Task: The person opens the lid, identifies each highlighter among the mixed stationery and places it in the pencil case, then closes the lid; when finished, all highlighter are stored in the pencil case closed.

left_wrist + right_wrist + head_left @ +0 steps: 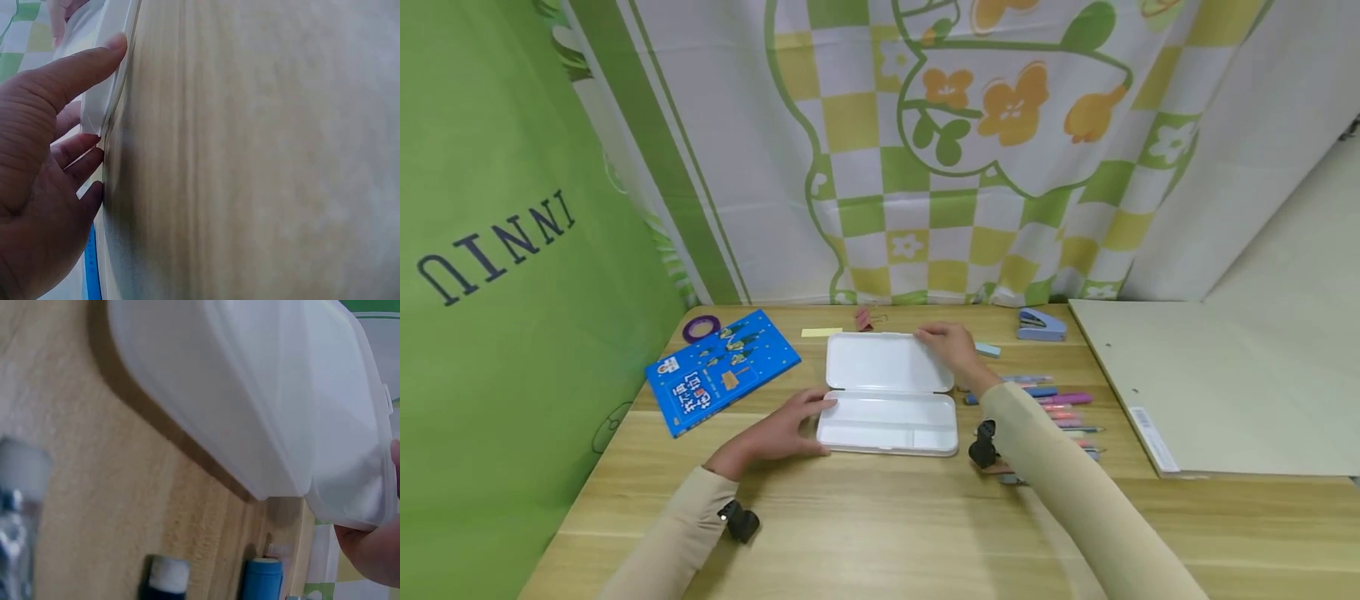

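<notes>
Bare tabletop [880,525] lies open in front of the white case [887,392], giving a hand free passage. Right of the case, a row of pens [1063,408] blocks the way. Left of it lies a blue book [722,371]. Behind it sit a binder clip [865,318] and stapler [1040,325].

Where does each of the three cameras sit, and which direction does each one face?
Head: looks forward and down at the wooden table; both hands, sleeves show.
Left wrist: low along the table; left hand touches the white case.
Right wrist: low beside the case; part of the right hand, pens.
All views share the case.
</notes>
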Action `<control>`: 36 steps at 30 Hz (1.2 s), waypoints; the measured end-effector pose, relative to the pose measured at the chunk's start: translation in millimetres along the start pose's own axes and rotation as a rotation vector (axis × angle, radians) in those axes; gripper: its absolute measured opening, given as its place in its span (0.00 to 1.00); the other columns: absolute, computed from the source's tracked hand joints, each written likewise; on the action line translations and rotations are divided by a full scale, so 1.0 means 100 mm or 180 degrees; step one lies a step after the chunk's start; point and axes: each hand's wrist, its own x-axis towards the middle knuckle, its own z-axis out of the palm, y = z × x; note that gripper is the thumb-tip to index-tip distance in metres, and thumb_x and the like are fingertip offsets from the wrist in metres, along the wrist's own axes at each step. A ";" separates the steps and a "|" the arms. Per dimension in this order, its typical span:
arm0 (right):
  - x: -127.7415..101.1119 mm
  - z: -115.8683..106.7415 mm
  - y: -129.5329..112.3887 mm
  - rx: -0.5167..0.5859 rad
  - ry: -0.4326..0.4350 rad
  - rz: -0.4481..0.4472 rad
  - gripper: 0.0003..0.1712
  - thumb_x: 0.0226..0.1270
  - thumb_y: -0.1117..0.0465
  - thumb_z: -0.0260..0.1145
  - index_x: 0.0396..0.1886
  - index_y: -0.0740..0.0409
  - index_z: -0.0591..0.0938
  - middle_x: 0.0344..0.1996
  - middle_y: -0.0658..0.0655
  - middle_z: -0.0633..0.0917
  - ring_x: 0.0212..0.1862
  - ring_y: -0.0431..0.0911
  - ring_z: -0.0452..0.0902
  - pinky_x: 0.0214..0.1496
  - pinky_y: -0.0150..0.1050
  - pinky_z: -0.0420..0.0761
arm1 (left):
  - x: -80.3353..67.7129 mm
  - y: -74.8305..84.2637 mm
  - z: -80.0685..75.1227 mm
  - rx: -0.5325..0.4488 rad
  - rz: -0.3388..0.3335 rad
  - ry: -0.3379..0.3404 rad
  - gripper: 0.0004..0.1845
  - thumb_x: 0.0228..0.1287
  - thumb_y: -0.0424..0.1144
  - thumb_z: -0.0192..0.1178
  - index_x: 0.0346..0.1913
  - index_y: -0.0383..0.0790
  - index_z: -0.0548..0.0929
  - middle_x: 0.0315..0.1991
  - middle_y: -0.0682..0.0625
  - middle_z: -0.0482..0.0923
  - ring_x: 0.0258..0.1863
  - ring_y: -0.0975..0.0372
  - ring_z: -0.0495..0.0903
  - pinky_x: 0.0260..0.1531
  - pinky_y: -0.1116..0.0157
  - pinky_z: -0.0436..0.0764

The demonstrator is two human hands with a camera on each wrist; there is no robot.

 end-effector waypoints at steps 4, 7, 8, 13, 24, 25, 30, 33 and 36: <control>-0.05 -0.07 -0.01 0.0051 -0.0104 -0.0213 0.22 0.69 0.51 0.61 0.56 0.59 0.80 0.57 0.60 0.78 0.62 0.54 0.69 0.63 0.48 0.68 | 0.00 0.01 -0.01 0.0021 0.0001 0.0036 0.40 0.54 0.47 0.70 0.68 0.37 0.66 0.70 0.38 0.55 0.68 0.44 0.56 0.64 0.45 0.60; -0.12 -0.14 0.00 0.0156 -0.0231 -0.0378 0.22 0.69 0.53 0.60 0.58 0.59 0.79 0.59 0.60 0.77 0.63 0.54 0.68 0.63 0.48 0.69 | 0.00 0.03 -0.02 -0.0012 -0.0031 0.0054 0.42 0.54 0.47 0.70 0.69 0.38 0.65 0.70 0.38 0.56 0.68 0.44 0.55 0.65 0.45 0.59; -0.14 -0.17 0.02 0.0183 -0.0287 -0.0426 0.23 0.70 0.53 0.59 0.59 0.58 0.78 0.60 0.60 0.76 0.63 0.53 0.68 0.63 0.48 0.69 | 0.01 0.04 -0.03 -0.0039 -0.0043 0.0053 0.43 0.53 0.47 0.70 0.70 0.39 0.64 0.70 0.39 0.55 0.69 0.44 0.55 0.65 0.45 0.59; -0.21 -0.33 0.09 0.0226 -0.0348 -0.0596 0.25 0.71 0.54 0.58 0.64 0.57 0.73 0.59 0.62 0.75 0.62 0.55 0.68 0.62 0.50 0.70 | 0.04 0.08 -0.04 -0.0137 -0.0058 0.0086 0.47 0.50 0.50 0.72 0.71 0.42 0.60 0.70 0.39 0.56 0.69 0.45 0.54 0.65 0.46 0.58; -0.54 -1.01 0.23 -0.0161 -0.0675 -0.0745 0.20 0.71 0.62 0.58 0.58 0.69 0.75 0.54 0.70 0.77 0.55 0.60 0.73 0.55 0.54 0.75 | 0.07 0.07 0.00 -0.0155 -0.0211 0.0160 0.56 0.45 0.55 0.74 0.74 0.41 0.54 0.70 0.39 0.58 0.69 0.45 0.56 0.65 0.46 0.59; -0.53 -1.07 0.30 -0.0288 -0.0720 -0.0750 0.19 0.71 0.61 0.58 0.56 0.69 0.76 0.53 0.70 0.78 0.54 0.60 0.74 0.54 0.53 0.76 | 0.07 0.06 0.00 -0.0164 -0.0207 0.0170 0.57 0.44 0.55 0.74 0.74 0.41 0.54 0.70 0.39 0.58 0.69 0.46 0.56 0.65 0.47 0.59; -0.54 -1.34 0.50 -0.0679 -0.0926 -0.0675 0.18 0.70 0.64 0.58 0.54 0.71 0.77 0.50 0.69 0.80 0.52 0.60 0.76 0.51 0.52 0.77 | 0.08 0.03 0.01 -0.0220 -0.0169 0.0227 0.57 0.43 0.54 0.75 0.73 0.40 0.54 0.69 0.38 0.59 0.68 0.45 0.57 0.65 0.47 0.59; -0.51 -1.43 0.61 -0.0836 -0.0949 -0.0537 0.17 0.69 0.65 0.58 0.54 0.70 0.77 0.49 0.68 0.80 0.51 0.59 0.76 0.51 0.51 0.78 | 0.07 0.03 0.01 -0.0246 -0.0183 0.0227 0.57 0.43 0.53 0.75 0.73 0.39 0.54 0.69 0.38 0.58 0.68 0.46 0.57 0.66 0.47 0.58; -0.47 -1.48 0.72 -0.0938 -0.0936 -0.0454 0.16 0.68 0.66 0.59 0.53 0.69 0.78 0.47 0.67 0.81 0.51 0.58 0.76 0.49 0.48 0.79 | 0.07 0.04 0.01 -0.0262 -0.0199 0.0202 0.57 0.43 0.53 0.75 0.74 0.39 0.53 0.70 0.38 0.57 0.69 0.45 0.55 0.66 0.47 0.57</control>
